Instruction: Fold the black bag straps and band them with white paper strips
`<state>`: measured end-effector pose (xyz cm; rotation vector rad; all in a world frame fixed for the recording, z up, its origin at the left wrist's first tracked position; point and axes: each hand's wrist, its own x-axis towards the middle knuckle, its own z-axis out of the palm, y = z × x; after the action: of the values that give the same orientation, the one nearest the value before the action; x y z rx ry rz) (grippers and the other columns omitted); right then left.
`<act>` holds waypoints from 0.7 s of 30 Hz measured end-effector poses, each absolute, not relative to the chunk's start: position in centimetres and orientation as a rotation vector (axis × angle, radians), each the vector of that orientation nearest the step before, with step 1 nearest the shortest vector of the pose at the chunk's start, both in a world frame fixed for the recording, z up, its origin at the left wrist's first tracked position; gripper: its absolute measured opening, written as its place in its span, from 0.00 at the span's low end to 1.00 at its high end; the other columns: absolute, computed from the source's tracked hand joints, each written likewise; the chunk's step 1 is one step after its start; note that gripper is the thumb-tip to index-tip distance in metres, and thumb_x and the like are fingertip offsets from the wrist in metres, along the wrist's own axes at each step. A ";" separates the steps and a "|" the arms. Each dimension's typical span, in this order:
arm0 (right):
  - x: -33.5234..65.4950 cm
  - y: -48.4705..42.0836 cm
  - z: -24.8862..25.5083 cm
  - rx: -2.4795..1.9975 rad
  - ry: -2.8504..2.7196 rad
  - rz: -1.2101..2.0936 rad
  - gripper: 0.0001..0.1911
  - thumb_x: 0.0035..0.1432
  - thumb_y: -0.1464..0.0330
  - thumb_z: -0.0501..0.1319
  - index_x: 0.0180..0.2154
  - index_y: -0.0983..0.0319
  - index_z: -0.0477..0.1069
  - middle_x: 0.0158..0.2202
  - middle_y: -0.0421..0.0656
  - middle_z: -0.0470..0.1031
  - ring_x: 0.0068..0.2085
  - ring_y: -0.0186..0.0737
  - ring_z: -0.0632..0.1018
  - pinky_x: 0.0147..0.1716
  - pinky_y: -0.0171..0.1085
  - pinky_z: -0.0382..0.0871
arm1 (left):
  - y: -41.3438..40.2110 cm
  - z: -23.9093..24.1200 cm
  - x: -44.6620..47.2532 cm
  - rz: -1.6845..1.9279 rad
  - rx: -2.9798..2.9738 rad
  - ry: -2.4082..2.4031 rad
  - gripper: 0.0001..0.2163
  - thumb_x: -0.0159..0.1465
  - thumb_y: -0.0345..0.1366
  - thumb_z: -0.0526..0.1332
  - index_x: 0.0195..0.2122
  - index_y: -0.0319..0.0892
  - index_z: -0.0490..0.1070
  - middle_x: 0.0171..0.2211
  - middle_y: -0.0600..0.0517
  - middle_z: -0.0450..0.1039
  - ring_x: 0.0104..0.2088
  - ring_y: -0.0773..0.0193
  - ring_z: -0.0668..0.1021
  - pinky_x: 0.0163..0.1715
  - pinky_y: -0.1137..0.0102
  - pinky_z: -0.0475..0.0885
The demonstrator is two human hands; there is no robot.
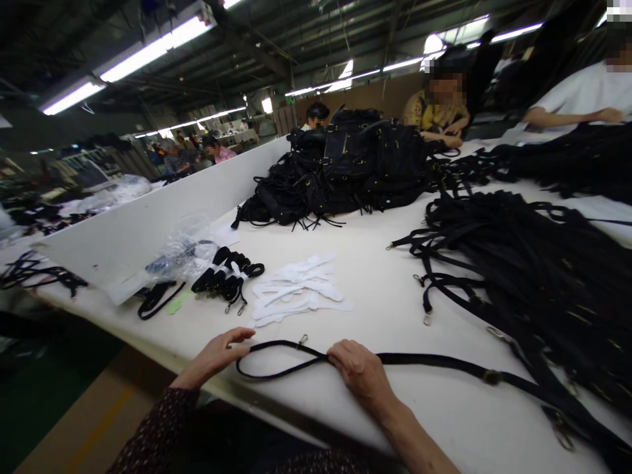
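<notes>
A long black strap [424,360] lies along the front of the white table, its near end bent into a narrow loop. My right hand [360,375] is closed over the strap where the two sides of the loop meet. At the loop's rounded left end is my left hand [224,352], fingers stretched out and apart; whether it touches the strap I cannot tell. A small metal clasp [303,341] sits at the loop's upper side. Farther right, the strap carries a dark slider buckle [492,377] and runs towards a heap of black straps [533,276] with metal hooks.
White paper strips [301,289] lie beyond the loop. Left of them are bundled black straps [224,273], a green tag [178,303] and clear plastic bags [182,257]. Black bags [340,161] are piled at the back, by a white partition [148,230]. Co-workers sit across the table.
</notes>
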<state>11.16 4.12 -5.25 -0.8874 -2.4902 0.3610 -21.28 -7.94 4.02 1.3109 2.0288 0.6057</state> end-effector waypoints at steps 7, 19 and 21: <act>11.2 4.0 -5.0 -0.857 -2.494 0.349 0.06 0.65 0.71 0.57 0.38 0.57 0.73 0.34 0.40 0.77 0.36 0.38 0.75 0.36 0.36 0.61 | -4.4 1.4 -13.4 0.717 1.832 1.806 0.19 0.61 0.37 0.63 0.54 0.53 0.73 0.60 0.48 0.71 0.64 0.48 0.66 0.66 0.51 0.56; 11.2 4.0 -4.9 -0.884 -2.477 0.294 0.07 0.65 0.71 0.58 0.36 0.57 0.73 0.33 0.39 0.77 0.35 0.37 0.75 0.35 0.36 0.60 | -9.4 0.0 -22.2 0.698 1.658 2.006 0.04 0.57 0.42 0.66 0.29 0.51 0.79 0.53 0.49 0.78 0.62 0.48 0.70 0.67 0.53 0.58; 11.1 4.0 -5.0 -0.890 -2.476 0.295 0.07 0.65 0.70 0.57 0.36 0.57 0.74 0.33 0.39 0.77 0.35 0.37 0.75 0.35 0.36 0.60 | -11.3 0.1 -24.2 0.709 1.538 2.098 0.06 0.55 0.44 0.68 0.27 0.50 0.79 0.53 0.48 0.78 0.62 0.46 0.69 0.67 0.52 0.58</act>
<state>11.14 4.05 -4.97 -0.8900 -2.4762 0.2955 -24.16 -11.27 0.07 1.5377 2.0976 0.7090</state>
